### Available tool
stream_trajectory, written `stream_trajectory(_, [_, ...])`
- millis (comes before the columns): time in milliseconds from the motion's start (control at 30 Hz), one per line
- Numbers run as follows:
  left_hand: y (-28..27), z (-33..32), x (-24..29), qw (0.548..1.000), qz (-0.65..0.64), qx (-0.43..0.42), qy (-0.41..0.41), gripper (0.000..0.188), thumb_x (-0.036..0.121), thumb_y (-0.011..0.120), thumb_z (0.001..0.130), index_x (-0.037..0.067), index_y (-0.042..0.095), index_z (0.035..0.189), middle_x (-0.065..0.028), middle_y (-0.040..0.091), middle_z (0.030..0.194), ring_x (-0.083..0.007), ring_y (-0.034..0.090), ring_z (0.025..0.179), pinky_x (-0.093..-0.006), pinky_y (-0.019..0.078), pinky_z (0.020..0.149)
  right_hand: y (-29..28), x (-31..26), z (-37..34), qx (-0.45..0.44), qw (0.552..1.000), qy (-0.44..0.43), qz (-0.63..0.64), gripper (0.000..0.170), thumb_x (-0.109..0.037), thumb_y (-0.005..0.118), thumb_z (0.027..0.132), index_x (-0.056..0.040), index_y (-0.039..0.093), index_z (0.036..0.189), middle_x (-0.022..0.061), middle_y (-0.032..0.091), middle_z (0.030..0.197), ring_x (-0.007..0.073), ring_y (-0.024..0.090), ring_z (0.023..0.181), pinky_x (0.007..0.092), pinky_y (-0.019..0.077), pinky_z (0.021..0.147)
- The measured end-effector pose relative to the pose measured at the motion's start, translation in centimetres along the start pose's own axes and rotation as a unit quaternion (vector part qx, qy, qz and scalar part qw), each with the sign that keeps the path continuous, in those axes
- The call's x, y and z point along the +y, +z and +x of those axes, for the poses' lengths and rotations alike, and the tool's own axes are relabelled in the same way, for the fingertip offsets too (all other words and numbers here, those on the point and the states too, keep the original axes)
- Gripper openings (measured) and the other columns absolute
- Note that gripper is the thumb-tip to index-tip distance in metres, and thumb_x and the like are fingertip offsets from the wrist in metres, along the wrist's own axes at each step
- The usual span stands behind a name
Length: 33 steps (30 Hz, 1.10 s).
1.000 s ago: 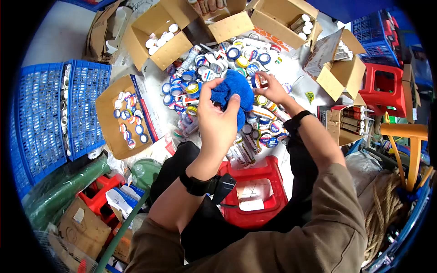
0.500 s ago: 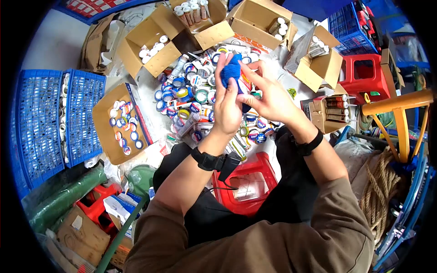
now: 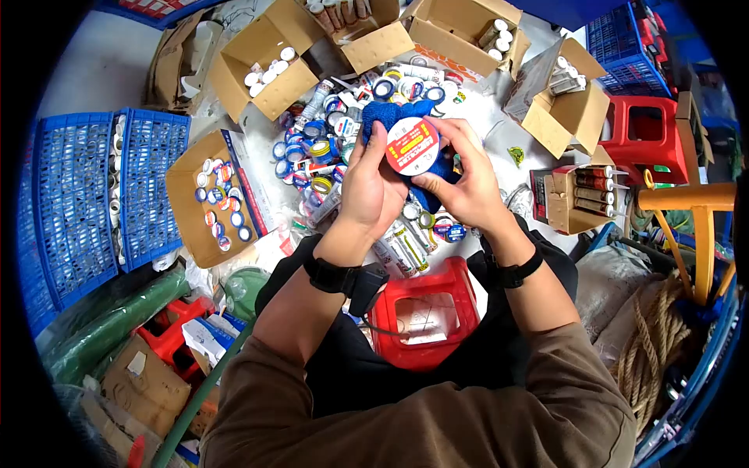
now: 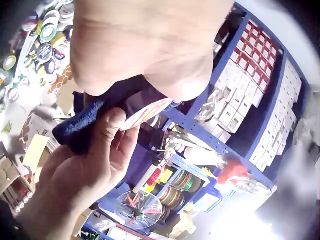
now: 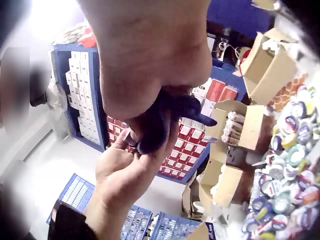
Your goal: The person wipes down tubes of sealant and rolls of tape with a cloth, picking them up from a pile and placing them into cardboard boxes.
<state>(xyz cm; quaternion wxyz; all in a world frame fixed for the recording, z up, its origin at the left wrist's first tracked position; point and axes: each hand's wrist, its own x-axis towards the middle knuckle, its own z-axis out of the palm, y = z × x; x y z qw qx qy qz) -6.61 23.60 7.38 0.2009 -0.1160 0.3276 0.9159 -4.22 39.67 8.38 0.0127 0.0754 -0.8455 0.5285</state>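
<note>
Both hands hold a round tape roll (image 3: 413, 147) in front of the chest, its red, white and yellow label facing up toward the head camera. The left hand (image 3: 365, 191) grips its left edge, with the thumb by the label. On the right side, the right hand (image 3: 472, 183) pinches the roll between thumb and fingers. A blue cloth (image 3: 381, 114) is bunched behind and around the roll, partly hidden by it. In the left wrist view the label (image 4: 145, 114) shows edge-on beside the cloth (image 4: 77, 125). Dark cloth (image 5: 192, 107) covers most of the roll in the right wrist view.
Beneath the hands lies a heap of tape rolls and tubes (image 3: 320, 148). Open cardboard boxes (image 3: 265, 97) ring it, and one box (image 3: 204, 249) at left holds several rolls. A red stool (image 3: 425, 355) stands between the knees. Blue crates (image 3: 74, 210) line the left.
The right hand came in from beside the cloth to join the left. The roll, partly covered half a second ago, now shows its label face up, and the hands are slightly lower.
</note>
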Motion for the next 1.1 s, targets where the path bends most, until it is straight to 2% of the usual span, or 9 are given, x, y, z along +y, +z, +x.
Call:
stream_trajectory(200, [-1.2,0.4,-2.0,0.994,0.093,0.044,-0.020,0.031,0.023,0.052,0.103,0.007,0.050,0.129,-0.0097,0.063,0.117,-0.0201,0.065,0.105,-0.0364,0.0545,0.090,-0.8,1.5,0.4,-0.010,0.992,-0.119,0.039,0.073,-0.028,0.084,0.075,-0.0072,0.051,0.137,0.0154,0.050,0.133,0.0284,0.054,0.116,0.0362,0.0489,0.090])
stream_trajectory(433, [-0.3,-0.6,-5.3,0.990,0.105,0.088,0.026,0.032,0.024,0.045,0.106,0.005,0.048,0.131,-0.0078,0.059,0.121,-0.0149,0.059,0.108,-0.0310,0.0496,0.092,-0.8,3.6,1.7,-0.027,0.990,-0.104,-0.086,0.071,-0.024,0.080,0.079,-0.0060,0.047,0.139,0.0142,0.050,0.133,0.0271,0.056,0.112,0.0364,0.0485,0.093])
stream_trajectory(567, [-0.3,-0.8,-5.4,0.959,0.253,0.065,0.112,0.041,0.021,0.046,0.105,-0.001,0.048,0.139,-0.0145,0.053,0.137,-0.0213,0.053,0.122,-0.0332,0.0401,0.104,-0.3,3.6,1.1,-0.029,0.992,-0.001,0.126,0.072,-0.018,0.076,0.083,-0.0080,0.042,0.146,0.0150,0.046,0.133,0.0274,0.053,0.113,0.0364,0.0487,0.093])
stream_trajectory(667, [-0.4,-0.4,-5.3,0.853,0.425,-0.036,0.300,0.046,0.021,0.051,0.102,-0.002,0.047,0.141,-0.0233,0.038,0.151,-0.0348,0.035,0.141,-0.0420,0.0291,0.114,-0.7,3.7,0.9,-0.038,0.997,0.008,0.068,0.074,-0.010,0.072,0.084,-0.0088,0.038,0.150,0.0181,0.041,0.135,0.0320,0.049,0.119,0.0380,0.0470,0.097])
stream_trajectory(700, [0.1,-0.8,-4.5,0.825,0.479,-0.037,0.297,0.044,0.018,0.053,0.100,-0.002,0.050,0.139,-0.0239,0.038,0.150,-0.0373,0.037,0.140,-0.0436,0.0287,0.114,-0.7,3.9,0.9,-0.038,0.997,0.009,0.068,0.074,-0.010,0.072,0.084,-0.0088,0.038,0.150,0.0181,0.041,0.135,0.0320,0.049,0.119,0.0380,0.0470,0.097])
stream_trajectory(767, [-0.1,-0.2,-3.8,0.746,0.566,-0.069,0.344,0.043,0.017,0.049,0.101,-0.001,0.049,0.140,-0.0233,0.034,0.153,-0.0334,0.038,0.139,-0.0406,0.0324,0.112,-0.4,4.2,0.9,-0.068,0.994,-0.051,0.064,0.072,-0.005,0.070,0.081,-0.0077,0.042,0.146,0.0190,0.041,0.135,0.0349,0.050,0.120,0.0409,0.0450,0.100])
stream_trajectory(900, [-0.9,1.6,-3.1,0.792,0.551,-0.002,0.261,0.041,0.017,0.049,0.102,0.000,0.050,0.139,-0.0188,0.046,0.145,-0.0273,0.044,0.135,-0.0376,0.0339,0.112,0.7,3.7,-0.2,-0.103,0.992,-0.073,-0.026,0.081,0.002,0.073,0.072,0.0006,0.035,0.144,0.0236,0.044,0.131,0.0425,0.049,0.118,0.0449,0.0424,0.101])
stream_trajectory(967, [-1.5,2.2,-3.2,0.975,0.198,0.071,0.069,0.037,0.017,0.050,0.102,0.002,0.051,0.137,-0.0131,0.057,0.132,-0.0229,0.058,0.117,-0.0337,0.0439,0.102,1.4,2.5,-0.6,-0.098,0.991,-0.092,-0.019,0.085,0.005,0.074,0.068,0.0008,0.035,0.143,0.0232,0.047,0.130,0.0427,0.049,0.118,0.0457,0.0428,0.101])
stream_trajectory(1100, [-2.7,1.5,-0.6,0.996,-0.024,0.032,-0.079,0.041,0.026,0.054,0.102,0.005,0.050,0.137,-0.0093,0.061,0.123,-0.0187,0.060,0.110,-0.0328,0.0466,0.098,3.0,2.1,-0.6,-0.063,0.975,-0.202,-0.065,0.083,0.005,0.076,0.064,-0.0038,0.044,0.140,0.0181,0.048,0.136,0.0377,0.051,0.122,0.0454,0.0443,0.101])
